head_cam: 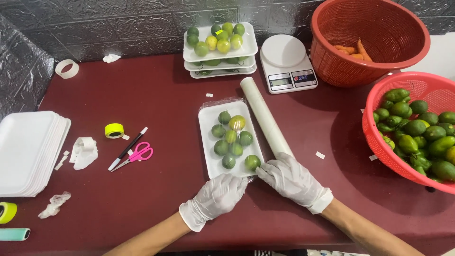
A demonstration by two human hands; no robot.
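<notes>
white tray (207, 142) holds green limes (231, 142); left hand (215, 196) pinches its near edge; right hand (289, 178) grips roll (265, 118)

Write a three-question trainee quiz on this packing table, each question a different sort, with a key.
1. True or false: the left hand rests at the near edge of the white tray of limes.
2. Which lies beside that tray, under the right hand? A) the roll of film B) the pink scissors C) the digital scale
3. Fill in: the red basket at the back holds ____.

Key: 1 true; 2 A; 3 carrots.
</notes>
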